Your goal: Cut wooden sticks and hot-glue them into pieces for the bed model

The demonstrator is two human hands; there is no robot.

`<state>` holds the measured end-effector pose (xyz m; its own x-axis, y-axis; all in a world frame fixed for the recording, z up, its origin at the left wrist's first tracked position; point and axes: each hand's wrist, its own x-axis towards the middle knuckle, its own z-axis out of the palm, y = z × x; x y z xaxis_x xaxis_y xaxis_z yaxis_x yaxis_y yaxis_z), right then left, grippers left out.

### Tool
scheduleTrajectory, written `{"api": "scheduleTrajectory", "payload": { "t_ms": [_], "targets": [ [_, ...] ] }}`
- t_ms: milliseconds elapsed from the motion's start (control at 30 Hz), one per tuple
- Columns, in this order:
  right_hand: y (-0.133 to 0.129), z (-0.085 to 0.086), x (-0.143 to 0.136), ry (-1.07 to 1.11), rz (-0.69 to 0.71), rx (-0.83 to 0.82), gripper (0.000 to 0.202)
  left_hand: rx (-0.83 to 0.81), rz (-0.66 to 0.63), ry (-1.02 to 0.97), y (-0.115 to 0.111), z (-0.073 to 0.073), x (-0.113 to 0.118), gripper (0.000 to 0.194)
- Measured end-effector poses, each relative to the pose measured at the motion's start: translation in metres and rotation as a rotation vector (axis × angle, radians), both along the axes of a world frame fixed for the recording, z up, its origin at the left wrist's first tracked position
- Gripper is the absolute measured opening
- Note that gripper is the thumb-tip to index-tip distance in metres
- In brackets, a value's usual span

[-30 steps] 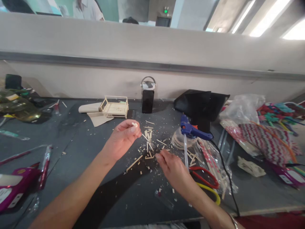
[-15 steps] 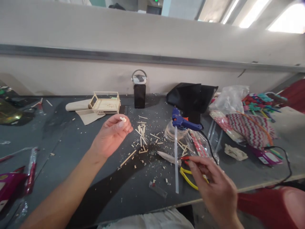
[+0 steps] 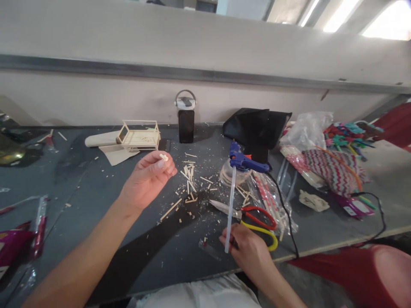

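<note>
My left hand (image 3: 146,177), raised over the dark table, pinches a small pale wooden piece (image 3: 164,157) between thumb and fingers. Low over the table's front part, my right hand (image 3: 245,246) has its fingers curled beside the lower end of a clear glue stick (image 3: 230,209); whether they grip anything is hidden. The stick extends from a blue glue gun (image 3: 244,160) resting on a round clear container (image 3: 227,174). Scissors with red and yellow handles (image 3: 263,218) lie just beyond my right hand. Short wooden sticks (image 3: 189,173) and crumbs are scattered between the hands.
A small wooden frame model (image 3: 141,137) stands at the back left beside a paper roll (image 3: 101,139). A phone (image 3: 186,126) leans upright near the wall. Behind the glue gun is a black bag (image 3: 260,128). A black cord (image 3: 282,199) crosses the right side, near plastic packets (image 3: 271,194).
My right hand has left the scissors' red handle and moved left and toward the front edge, to the glue stick's lower end. My left hand still holds the small piece. The camera view has shifted slightly.
</note>
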<state>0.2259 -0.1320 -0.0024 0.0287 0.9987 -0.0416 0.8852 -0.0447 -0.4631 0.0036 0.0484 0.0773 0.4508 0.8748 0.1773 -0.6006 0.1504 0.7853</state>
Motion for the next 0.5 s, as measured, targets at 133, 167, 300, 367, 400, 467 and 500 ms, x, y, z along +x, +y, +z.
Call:
{"api": "scheduleTrajectory", "payload": {
  "t_ms": [133,167,300,367,400,467,500],
  "targets": [
    [0.003,0.003,0.003,0.045,0.016,0.019,0.018,0.004,-0.007,-0.01,0.0,0.0,0.0,0.009],
    [0.005,0.006,0.008,0.089,-0.013,0.036,0.018,0.002,-0.011,-0.012,0.0,-0.001,-0.001,0.009],
    [0.014,0.028,0.045,0.294,-0.231,0.172,0.013,-0.009,-0.026,-0.02,-0.002,-0.002,0.001,0.007],
    [0.018,0.043,0.062,0.346,-0.321,0.236,0.012,-0.006,-0.042,-0.02,-0.004,-0.003,0.003,0.006],
    [0.019,0.051,0.066,0.403,-0.39,0.279,0.014,-0.002,-0.048,-0.019,-0.005,-0.004,0.004,0.006],
    [0.022,0.068,0.067,0.507,-0.442,0.355,0.018,0.004,-0.057,-0.014,-0.007,-0.006,0.006,0.007],
    [0.024,0.077,0.063,0.553,-0.417,0.384,0.018,0.004,-0.058,-0.011,-0.009,-0.008,0.008,0.008]
  ]
}}
